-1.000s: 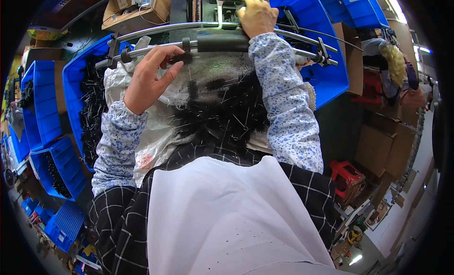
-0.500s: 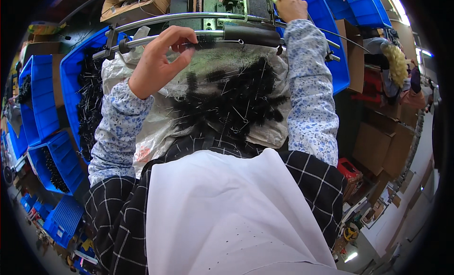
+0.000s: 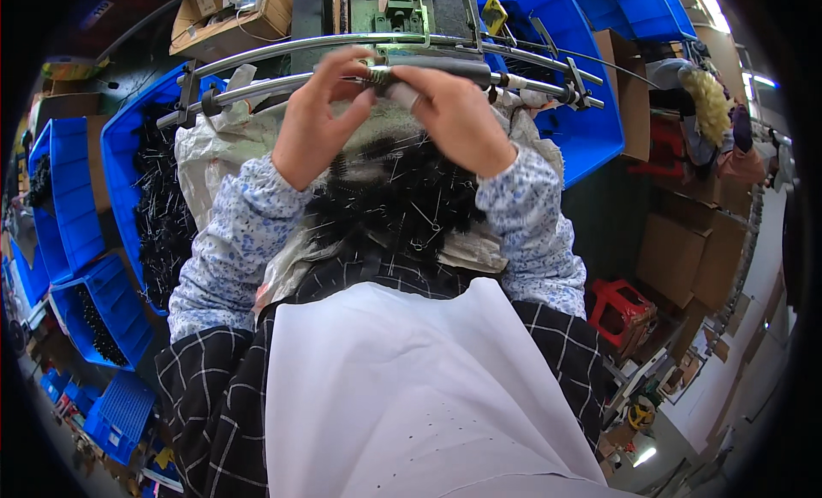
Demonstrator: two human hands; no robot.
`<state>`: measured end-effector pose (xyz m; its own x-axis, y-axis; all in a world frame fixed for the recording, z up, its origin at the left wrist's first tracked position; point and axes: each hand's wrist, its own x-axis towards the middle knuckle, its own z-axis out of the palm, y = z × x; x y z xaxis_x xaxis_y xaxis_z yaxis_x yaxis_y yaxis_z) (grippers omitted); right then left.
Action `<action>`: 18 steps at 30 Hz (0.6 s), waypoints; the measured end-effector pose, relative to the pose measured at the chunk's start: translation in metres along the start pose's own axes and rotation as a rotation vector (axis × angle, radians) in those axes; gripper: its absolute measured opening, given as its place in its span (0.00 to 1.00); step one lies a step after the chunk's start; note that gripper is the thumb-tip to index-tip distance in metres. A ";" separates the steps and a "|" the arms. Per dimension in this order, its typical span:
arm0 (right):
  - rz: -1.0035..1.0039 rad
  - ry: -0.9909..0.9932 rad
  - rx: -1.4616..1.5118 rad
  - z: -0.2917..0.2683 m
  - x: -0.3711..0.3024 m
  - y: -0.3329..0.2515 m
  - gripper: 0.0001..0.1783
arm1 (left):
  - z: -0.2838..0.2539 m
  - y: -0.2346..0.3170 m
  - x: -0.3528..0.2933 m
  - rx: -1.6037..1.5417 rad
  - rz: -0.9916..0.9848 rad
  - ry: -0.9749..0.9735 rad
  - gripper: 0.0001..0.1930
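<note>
Both hands meet above the lower metal bar of a bench machine. A small dark wire brush sits between their fingertips, partly hidden and blurred. My left hand pinches it from the left, thumb and fingers closed. From the right, my right hand also closes its fingertips on the brush. Below the hands, a pile of black wire brushes with thin looped metal stems lies on a whitish woven sack over my lap.
A blue bin full of black brushes stands at my left, with smaller blue bins beyond. Another blue bin is at the right behind the bars. A red stool and cardboard boxes stand farther right, near another person.
My right hand has come from the machine's far right side to the middle, joining my left hand at the brush. My left hand has shifted slightly right.
</note>
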<state>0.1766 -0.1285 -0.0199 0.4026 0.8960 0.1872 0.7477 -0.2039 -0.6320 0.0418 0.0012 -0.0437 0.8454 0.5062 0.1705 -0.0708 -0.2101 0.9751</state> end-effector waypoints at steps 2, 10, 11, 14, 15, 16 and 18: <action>0.226 -0.034 -0.141 -0.015 0.023 0.014 0.14 | -0.008 -0.006 -0.004 0.086 -0.055 -0.051 0.19; 0.054 0.335 -0.657 0.006 0.086 0.118 0.12 | 0.012 -0.062 -0.021 0.710 -0.134 -0.585 0.21; 0.048 0.336 -0.645 0.007 0.088 0.121 0.12 | 0.015 -0.060 -0.022 0.734 -0.178 -0.633 0.21; 0.047 0.307 -0.640 0.005 0.090 0.121 0.12 | 0.019 -0.066 -0.021 0.745 -0.112 -0.663 0.21; 0.024 0.301 -0.655 0.004 0.091 0.127 0.12 | 0.020 -0.065 -0.021 0.746 -0.111 -0.677 0.21; -0.005 0.294 -0.661 0.006 0.094 0.132 0.13 | 0.019 -0.063 -0.021 0.752 -0.116 -0.685 0.22; 0.004 0.275 -0.617 0.009 0.094 0.139 0.14 | 0.018 -0.065 -0.024 0.763 -0.104 -0.684 0.22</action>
<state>0.3139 -0.0686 -0.0972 0.4649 0.7781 0.4223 0.8775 -0.4685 -0.1028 0.0357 -0.0122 -0.1138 0.9655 0.0185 -0.2596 0.1738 -0.7883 0.5903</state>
